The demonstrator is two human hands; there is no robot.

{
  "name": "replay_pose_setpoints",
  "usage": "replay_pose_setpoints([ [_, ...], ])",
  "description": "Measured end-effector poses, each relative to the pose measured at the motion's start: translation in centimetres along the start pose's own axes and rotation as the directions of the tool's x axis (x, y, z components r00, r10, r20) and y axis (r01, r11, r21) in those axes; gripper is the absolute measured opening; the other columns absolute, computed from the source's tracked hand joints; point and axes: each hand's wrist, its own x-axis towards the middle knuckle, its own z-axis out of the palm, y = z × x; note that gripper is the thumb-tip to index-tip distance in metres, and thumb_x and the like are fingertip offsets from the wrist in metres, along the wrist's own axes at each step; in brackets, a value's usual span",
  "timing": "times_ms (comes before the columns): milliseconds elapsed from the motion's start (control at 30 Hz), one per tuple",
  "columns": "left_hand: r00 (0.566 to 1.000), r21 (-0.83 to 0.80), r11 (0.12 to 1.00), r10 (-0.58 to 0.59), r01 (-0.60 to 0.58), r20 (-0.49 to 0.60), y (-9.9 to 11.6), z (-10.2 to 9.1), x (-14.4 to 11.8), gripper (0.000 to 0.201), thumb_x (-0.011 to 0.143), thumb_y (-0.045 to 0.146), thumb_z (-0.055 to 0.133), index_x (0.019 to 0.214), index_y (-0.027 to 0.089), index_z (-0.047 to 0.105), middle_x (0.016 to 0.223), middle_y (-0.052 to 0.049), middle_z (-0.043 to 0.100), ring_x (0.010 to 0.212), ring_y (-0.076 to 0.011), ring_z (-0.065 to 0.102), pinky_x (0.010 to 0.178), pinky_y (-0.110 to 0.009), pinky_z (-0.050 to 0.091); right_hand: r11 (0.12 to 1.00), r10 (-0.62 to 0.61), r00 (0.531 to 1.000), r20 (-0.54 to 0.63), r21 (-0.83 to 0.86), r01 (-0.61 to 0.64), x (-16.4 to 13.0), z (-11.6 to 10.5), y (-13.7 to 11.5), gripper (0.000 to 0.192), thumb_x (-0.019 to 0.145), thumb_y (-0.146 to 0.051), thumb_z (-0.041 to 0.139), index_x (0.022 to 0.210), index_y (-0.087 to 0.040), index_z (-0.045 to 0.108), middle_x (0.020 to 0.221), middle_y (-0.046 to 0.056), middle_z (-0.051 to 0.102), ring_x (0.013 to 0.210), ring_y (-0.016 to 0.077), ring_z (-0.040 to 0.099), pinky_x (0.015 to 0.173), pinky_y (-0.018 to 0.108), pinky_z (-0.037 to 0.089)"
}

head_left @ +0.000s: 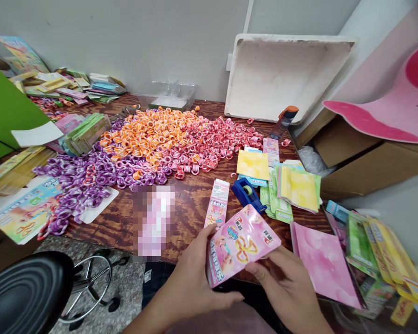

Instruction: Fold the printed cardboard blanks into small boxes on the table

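Observation:
Between both hands I hold a pink printed cardboard box (242,241), tilted above the table's front edge. My left hand (198,271) grips its left side, fingers behind it and thumb below. My right hand (282,278) has its thumb on the lower front edge, with the other fingers hidden behind the box. Just behind it on the table lies another pink carton (217,202), narrow and flat. A blue tape dispenser (247,195) stands beside that carton. Flat pink sheets (325,264) lie to the right of my right hand.
Heaps of orange rings (153,132), red rings (216,144) and purple rings (90,162) cover the table's middle and left. Yellow and green cards (296,185) are stacked at right, near a bottle (284,121). A white foam box (285,76) leans on the wall. A black stool (28,292) stands at lower left.

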Motion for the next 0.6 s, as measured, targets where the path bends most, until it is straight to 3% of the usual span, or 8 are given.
replay_pose_setpoints([
  [167,0.998,0.008,0.998,-0.063,0.063,0.011,0.0,-0.4,0.2,0.077,0.072,0.036,0.088,0.137,0.020,0.050,0.131,-0.012,0.067,0.116,-0.0317,0.065,0.099,-0.044,0.049,0.999,0.046,0.994,0.096,-0.015,-0.045,0.9,-0.9,0.9,0.015,0.099,-0.031,0.067,0.106,-0.025,0.079,0.107,0.006,0.079,0.094,0.0199,0.075,0.084,0.026,0.062],
  [300,0.995,0.120,0.989,-0.077,0.084,-0.055,-0.1,-0.2,0.4,0.071,0.070,0.044,0.090,0.127,0.020,0.054,0.112,-0.008,0.072,0.097,-0.0296,0.069,0.079,-0.036,0.049,0.998,0.059,0.996,0.067,-0.037,-0.057,1.2,-0.8,1.0,0.012,0.099,-0.031,0.067,0.093,-0.022,0.074,0.097,0.005,0.076,0.084,0.0173,0.071,0.075,0.024,0.059],
  [400,0.987,0.161,0.976,-0.137,0.148,-0.080,-0.3,0.0,0.4,0.071,0.064,0.051,0.091,0.115,0.019,0.054,0.096,-0.006,0.072,0.084,-0.0287,0.068,0.069,-0.033,0.044,0.993,0.105,0.994,0.014,0.057,-0.106,0.8,0.1,0.9,0.004,0.098,-0.028,0.069,0.101,-0.026,0.068,0.097,0.002,0.073,0.089,0.0151,0.071,0.079,0.021,0.058],
  [500,0.979,0.052,0.987,-0.143,0.152,-0.149,-0.3,0.5,0.6,0.065,0.064,0.047,0.090,0.109,0.020,0.052,0.098,-0.006,0.071,0.088,-0.0275,0.066,0.073,-0.034,0.047,0.946,0.198,0.964,-0.178,0.290,-0.141,0.2,2.1,0.7,0.042,0.093,-0.030,0.078,0.128,-0.032,0.055,0.121,0.005,0.071,0.105,0.0172,0.073,0.088,0.026,0.062],
  [533,0.977,-0.012,0.992,-0.129,0.129,-0.172,-0.3,0.8,0.7,0.066,0.065,0.043,0.089,0.112,0.020,0.050,0.103,-0.007,0.071,0.091,-0.0270,0.066,0.076,-0.034,0.049,0.923,0.225,0.960,-0.167,0.351,-0.155,-0.1,2.8,0.7,0.054,0.091,-0.032,0.080,0.136,-0.033,0.050,0.131,0.007,0.069,0.112,0.0192,0.073,0.092,0.029,0.062],
  [600,0.974,-0.116,0.992,-0.077,0.053,-0.214,-0.3,1.3,0.8,0.073,0.064,0.033,0.087,0.122,0.019,0.045,0.113,-0.008,0.068,0.099,-0.0260,0.066,0.084,-0.035,0.051,0.888,0.255,0.967,0.003,0.394,-0.236,-0.5,3.9,0.8,0.057,0.091,-0.036,0.079,0.141,-0.031,0.052,0.139,0.010,0.068,0.122,0.0226,0.070,0.100,0.034,0.061],
])
